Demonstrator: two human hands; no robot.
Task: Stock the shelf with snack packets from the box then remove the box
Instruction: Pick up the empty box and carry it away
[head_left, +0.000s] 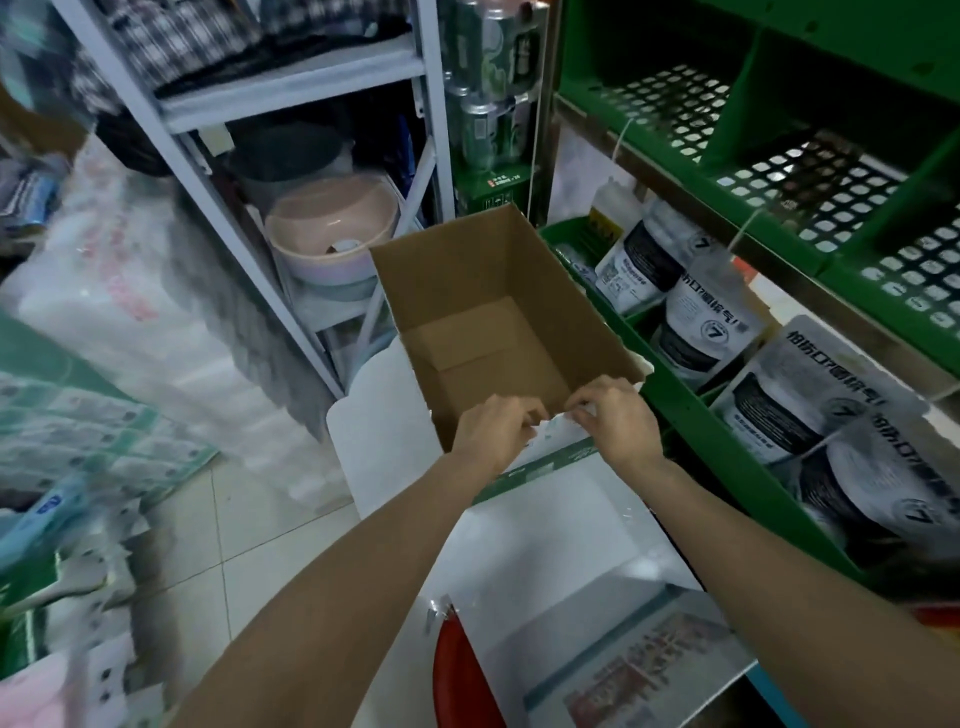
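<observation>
At the left of the scene stands a white metal rack (291, 104) with a pink basin (332, 234) on its low level; it has no part in the task. Just right of it, in the middle, is the cardboard box (493, 312), open at the top, and its inside looks empty: I see only the brown bottom and walls. Its long axis runs from the near edge away toward the far left, so the short near wall faces the person.

Both hands are on this near wall. The left hand (493, 431) has its fingers (519, 415) curled over the rim, and it grips the cardboard edge. The right hand (618, 421) is just beside it, also curled on the same rim, pinching it; something small and white is at its fingertips, maybe a bit of tape, I cannot tell. The two hands are near each other, almost touching, and neither is clearly nearer to the box than the other.

To the right of the box is the green shelf (675, 415). Its lower compartments already hold the snack packets (701, 322), white and dark pouches, standing or leaning in a row from far to near. The perforated upper level holds nothing that I can see.

Since the packets are on the shelf and the box seems empty, I judge that stocking is finished and the removing of the box is the step in hand. The box lies directly ahead of the fingers, so a pull toward the person along the long axis, or a lift, should free it from beside the shelf.
</observation>
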